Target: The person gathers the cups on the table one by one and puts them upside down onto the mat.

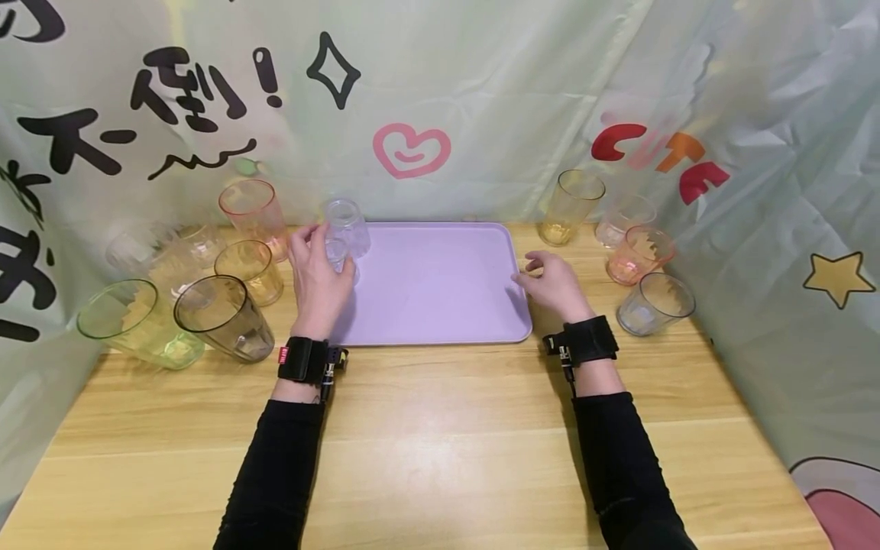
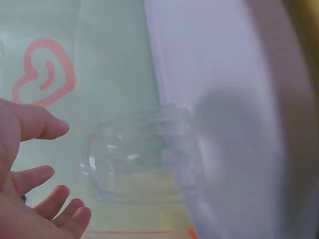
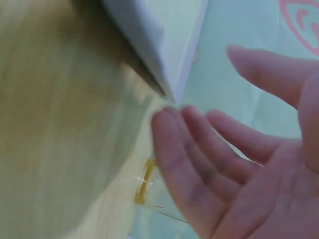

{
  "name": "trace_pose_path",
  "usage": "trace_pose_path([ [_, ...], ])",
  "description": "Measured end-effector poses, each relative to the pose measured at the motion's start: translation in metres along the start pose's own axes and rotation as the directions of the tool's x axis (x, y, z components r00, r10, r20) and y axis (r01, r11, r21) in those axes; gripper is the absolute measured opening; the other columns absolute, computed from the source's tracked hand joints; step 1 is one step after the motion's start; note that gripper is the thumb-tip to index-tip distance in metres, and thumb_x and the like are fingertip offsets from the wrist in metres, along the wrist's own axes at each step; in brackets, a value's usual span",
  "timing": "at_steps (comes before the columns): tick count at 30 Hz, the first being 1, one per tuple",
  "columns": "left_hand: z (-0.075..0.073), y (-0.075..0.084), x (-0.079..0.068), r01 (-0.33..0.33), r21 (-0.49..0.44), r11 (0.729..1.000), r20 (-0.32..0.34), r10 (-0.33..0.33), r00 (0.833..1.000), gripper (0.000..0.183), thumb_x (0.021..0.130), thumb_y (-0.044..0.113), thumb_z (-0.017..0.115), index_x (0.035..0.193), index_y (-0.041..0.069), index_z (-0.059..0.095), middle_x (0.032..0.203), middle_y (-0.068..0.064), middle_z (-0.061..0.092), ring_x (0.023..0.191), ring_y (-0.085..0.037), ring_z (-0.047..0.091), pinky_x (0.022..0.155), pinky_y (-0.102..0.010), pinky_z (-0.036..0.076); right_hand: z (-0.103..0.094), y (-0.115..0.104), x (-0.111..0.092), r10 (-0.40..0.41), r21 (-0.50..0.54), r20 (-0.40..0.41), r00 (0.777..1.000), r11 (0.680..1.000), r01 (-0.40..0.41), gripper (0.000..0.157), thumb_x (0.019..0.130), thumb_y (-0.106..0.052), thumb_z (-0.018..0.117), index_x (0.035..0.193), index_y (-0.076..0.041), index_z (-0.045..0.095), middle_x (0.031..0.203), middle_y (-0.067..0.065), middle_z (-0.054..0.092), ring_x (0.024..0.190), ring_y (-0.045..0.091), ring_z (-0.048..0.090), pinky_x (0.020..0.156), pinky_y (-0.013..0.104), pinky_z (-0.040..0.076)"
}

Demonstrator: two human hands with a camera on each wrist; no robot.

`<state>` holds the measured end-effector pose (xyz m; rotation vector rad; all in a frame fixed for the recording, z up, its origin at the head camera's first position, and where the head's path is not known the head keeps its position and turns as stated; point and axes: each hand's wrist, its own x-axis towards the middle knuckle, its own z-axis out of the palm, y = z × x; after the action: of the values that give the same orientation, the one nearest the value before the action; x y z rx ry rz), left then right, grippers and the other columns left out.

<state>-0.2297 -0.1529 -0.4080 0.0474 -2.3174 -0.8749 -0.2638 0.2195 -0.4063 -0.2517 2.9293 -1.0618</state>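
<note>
My left hand (image 1: 319, 279) is at the left end of a lilac tray (image 1: 440, 290), beside clear glassware on it. One clear glass (image 1: 349, 229) stands at the tray's back left corner; a second clear rounded outline (image 1: 336, 250) shows between thumb and fingers. In the left wrist view the fingers and thumb of the left hand (image 2: 35, 174) are spread, with a gap between them and the clear glass (image 2: 142, 159). By the tray's right edge is my right hand (image 1: 553, 284), fingers loosely bent and holding nothing. Its fingertips appear close to the tray rim in the right wrist view.
Left of the tray stand a pink glass (image 1: 256, 218), an amber glass (image 1: 250, 271), a smoky brown glass (image 1: 227, 321), a green glass (image 1: 140, 325) and clear ones. At right are a tall amber glass (image 1: 572, 206), a clear, a pink (image 1: 635, 256) and a grey glass (image 1: 653, 305).
</note>
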Motion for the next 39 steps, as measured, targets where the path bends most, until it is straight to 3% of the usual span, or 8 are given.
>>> trace_pose_path([
  [4, -0.002, 0.014, -0.001, -0.076, -0.037, 0.996, -0.028, 0.075, 0.997, 0.046, 0.073, 0.011, 0.066, 0.117, 0.006, 0.055, 0.12, -0.013, 0.04, 0.111, -0.024, 0.033, 0.089, -0.041, 0.036, -0.002, -0.004, 0.001, -0.043, 0.088, -0.194, 0.98, 0.994, 0.061, 0.058, 0.082, -0.03, 0.064, 0.13, -0.004, 0.043, 0.113, 0.015, 0.055, 0.085, 0.024, 0.055, 0.069, 0.04, 0.051],
  [7, 0.0, 0.026, -0.003, -0.164, -0.07, 0.984, -0.013, 0.163, 0.986, 0.037, 0.074, 0.009, 0.065, 0.111, 0.009, 0.06, 0.114, -0.011, 0.046, 0.104, -0.025, 0.039, 0.085, -0.041, 0.038, -0.004, -0.005, 0.003, -0.063, 0.143, -0.341, 0.938, 0.983, 0.118, 0.058, 0.081, -0.031, 0.065, 0.13, -0.007, 0.044, 0.114, 0.011, 0.055, 0.087, 0.022, 0.055, 0.07, 0.038, 0.051],
  [13, 0.013, 0.049, -0.015, -0.234, -0.091, 0.968, 0.192, 0.248, 0.95, 0.034, 0.078, 0.013, 0.065, 0.112, 0.014, 0.06, 0.101, -0.004, 0.056, 0.087, -0.015, 0.048, 0.069, -0.033, 0.045, -0.009, -0.008, 0.002, -0.059, 0.193, -0.516, 0.855, 0.964, 0.183, 0.052, 0.082, -0.036, 0.062, 0.126, -0.012, 0.048, 0.114, 0.002, 0.055, 0.09, 0.017, 0.055, 0.069, 0.034, 0.049],
  [16, 0.021, 0.062, -0.025, -0.275, -0.071, 0.959, 0.342, 0.282, 0.896, 0.031, 0.08, 0.017, 0.065, 0.111, 0.016, 0.061, 0.097, -0.001, 0.057, 0.081, -0.011, 0.047, 0.063, -0.03, 0.045, -0.011, -0.009, -0.001, -0.027, 0.233, -0.557, 0.83, 0.954, 0.187, 0.049, 0.083, -0.036, 0.062, 0.125, -0.015, 0.048, 0.114, 0.001, 0.055, 0.092, 0.015, 0.054, 0.072, 0.031, 0.047],
  [20, 0.029, 0.079, -0.038, -0.35, -0.059, 0.935, 0.496, 0.332, 0.803, 0.026, 0.081, 0.022, 0.065, 0.106, 0.019, 0.063, 0.094, 0.003, 0.057, 0.079, -0.01, 0.048, 0.06, -0.029, 0.046, -0.013, -0.008, -0.002, 0.01, 0.288, -0.592, 0.806, 0.937, 0.2, 0.051, 0.082, -0.036, 0.063, 0.126, -0.015, 0.046, 0.115, 0.005, 0.053, 0.096, 0.017, 0.052, 0.074, 0.03, 0.046],
  [30, 0.041, 0.094, -0.061, -0.398, -0.177, 0.9, 0.74, 0.388, 0.55, 0.02, 0.08, 0.024, 0.066, 0.1, 0.021, 0.067, 0.094, 0.007, 0.058, 0.081, -0.007, 0.049, 0.065, -0.028, 0.046, -0.023, 0.008, 0.011, 0.099, 0.321, -0.624, 0.775, 0.937, 0.139, 0.067, 0.08, -0.039, 0.064, 0.134, -0.015, 0.031, 0.128, 0.006, 0.036, 0.113, 0.017, 0.035, 0.092, 0.038, 0.036],
  [34, 0.044, 0.094, -0.065, -0.398, -0.211, 0.893, 0.767, 0.403, 0.499, 0.019, 0.079, 0.019, 0.067, 0.098, 0.02, 0.067, 0.095, 0.008, 0.059, 0.08, -0.006, 0.049, 0.067, -0.027, 0.046, -0.029, 0.013, 0.019, 0.161, 0.342, -0.607, 0.778, 0.937, 0.073, 0.078, 0.08, -0.043, 0.064, 0.14, -0.018, 0.02, 0.136, 0.004, 0.027, 0.119, 0.011, 0.027, 0.1, 0.028, 0.028],
  [39, 0.045, 0.092, -0.067, -0.394, -0.206, 0.896, 0.789, 0.39, 0.475, 0.02, 0.079, 0.01, 0.063, 0.096, 0.019, 0.068, 0.094, 0.007, 0.061, 0.081, -0.005, 0.049, 0.069, -0.026, 0.047, -0.031, 0.016, 0.031, 0.257, 0.401, -0.531, 0.807, 0.916, -0.027, 0.092, 0.077, -0.048, 0.065, 0.143, -0.025, 0.005, 0.143, 0.001, 0.017, 0.125, 0.009, 0.019, 0.103, 0.022, 0.022],
])
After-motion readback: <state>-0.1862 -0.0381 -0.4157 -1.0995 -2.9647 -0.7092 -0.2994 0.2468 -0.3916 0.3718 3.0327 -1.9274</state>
